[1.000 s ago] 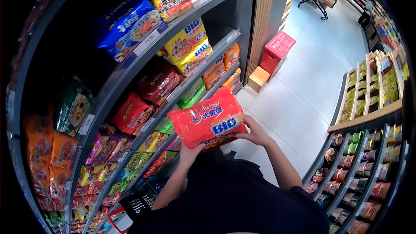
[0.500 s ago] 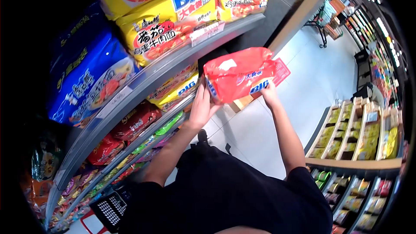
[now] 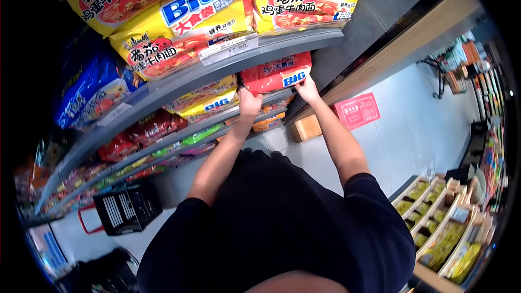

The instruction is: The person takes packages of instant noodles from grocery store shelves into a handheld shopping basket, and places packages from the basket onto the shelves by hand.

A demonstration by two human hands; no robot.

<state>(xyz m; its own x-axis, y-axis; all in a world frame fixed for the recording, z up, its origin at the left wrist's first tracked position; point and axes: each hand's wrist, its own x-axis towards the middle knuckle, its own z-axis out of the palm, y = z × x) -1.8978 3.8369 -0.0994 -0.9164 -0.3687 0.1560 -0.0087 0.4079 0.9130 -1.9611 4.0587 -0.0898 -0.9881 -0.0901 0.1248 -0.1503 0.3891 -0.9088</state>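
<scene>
Over there, a rectangular red plastic pack [image 3: 277, 73] sits between the person's left hand [image 3: 249, 101] and right hand [image 3: 307, 90], below a grey metal shelf edge [image 3: 298, 43], just right of a rectangular yellow plastic pack [image 3: 201, 104].

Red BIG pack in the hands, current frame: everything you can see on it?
A red, glossy, soft-looking plastic pack, bulky and roughly rectangular, with large blue "BIG" lettering at its lower right and smaller Chinese characters above. It looks sealed. The left hand grips its lower left, the right hand its lower right. It sits slightly tilted, right side higher in view, just below the grey shelf edge, right of a yellow plastic BIG pack. Whether it touches the shelf beneath is unclear.
</scene>
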